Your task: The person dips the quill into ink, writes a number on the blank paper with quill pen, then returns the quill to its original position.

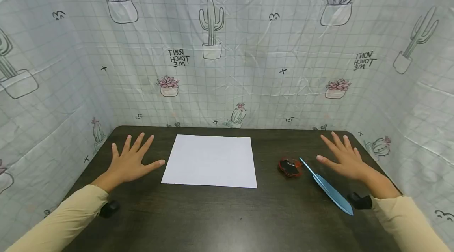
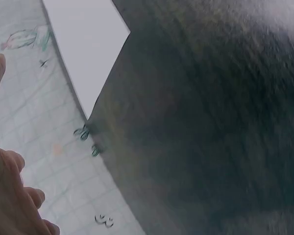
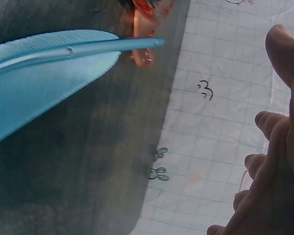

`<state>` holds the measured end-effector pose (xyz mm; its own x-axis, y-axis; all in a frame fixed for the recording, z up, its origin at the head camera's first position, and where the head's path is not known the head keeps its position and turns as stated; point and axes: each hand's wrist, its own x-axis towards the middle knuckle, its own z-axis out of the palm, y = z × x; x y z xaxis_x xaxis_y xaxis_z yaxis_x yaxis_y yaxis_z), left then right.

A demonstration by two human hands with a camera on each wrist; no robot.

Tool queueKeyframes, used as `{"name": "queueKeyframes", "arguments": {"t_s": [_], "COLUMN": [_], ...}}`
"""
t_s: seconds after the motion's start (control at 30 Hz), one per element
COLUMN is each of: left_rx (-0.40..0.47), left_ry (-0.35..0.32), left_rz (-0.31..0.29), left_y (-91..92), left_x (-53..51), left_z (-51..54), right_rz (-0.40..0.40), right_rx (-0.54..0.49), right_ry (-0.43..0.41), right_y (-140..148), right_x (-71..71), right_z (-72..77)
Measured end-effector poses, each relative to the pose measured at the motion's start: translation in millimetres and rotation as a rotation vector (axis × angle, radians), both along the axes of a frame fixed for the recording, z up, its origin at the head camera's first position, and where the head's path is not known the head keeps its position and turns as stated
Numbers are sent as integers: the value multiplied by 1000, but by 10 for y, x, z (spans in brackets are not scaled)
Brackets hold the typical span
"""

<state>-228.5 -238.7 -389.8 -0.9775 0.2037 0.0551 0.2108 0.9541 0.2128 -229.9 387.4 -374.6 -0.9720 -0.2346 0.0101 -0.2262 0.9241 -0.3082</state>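
A blank white sheet [image 1: 210, 161] lies on the dark table; its corner shows in the left wrist view [image 2: 90, 44]. My left hand [image 1: 129, 164] is spread to the left of the sheet, holding nothing. On the right, my right hand [image 1: 345, 160] has its fingers spread and holds nothing. Just left of it is a blue feather-shaped item [image 1: 331, 193], its thin tip beside a small red and black object [image 1: 289, 167]. The right wrist view shows the blue feather [image 3: 54, 58] large, with its stem end over a reddish translucent part [image 3: 144, 56].
The dark table [image 1: 213, 220] reaches back to a pale gridded cloth [image 1: 255, 55] printed with cacti, which also hangs along both sides. A black band or device is at each wrist.
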Motion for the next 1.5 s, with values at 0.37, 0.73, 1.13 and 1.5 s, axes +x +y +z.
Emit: {"name": "queueKeyframes", "arguments": {"t_s": [0.37, 0.73, 1.13, 1.5], "left_rx": [30, 66, 70, 68], "left_ry": [-27, -61, -194, -252], "left_rz": [-42, -92, -115, -120], "left_y": [261, 410, 452, 458], "left_x": [-42, -40, -72, -82], "left_z": [-260, -443, -582, -615], "right_rz": [10, 49, 47, -22], "right_rx": [-74, -183, -256, -261], "right_ry": [-25, -66, -72, -46], "right_y": [-55, -114, -134, -142], "right_x": [43, 104, 119, 120], "right_z": [-314, -549, -648, -671]}}
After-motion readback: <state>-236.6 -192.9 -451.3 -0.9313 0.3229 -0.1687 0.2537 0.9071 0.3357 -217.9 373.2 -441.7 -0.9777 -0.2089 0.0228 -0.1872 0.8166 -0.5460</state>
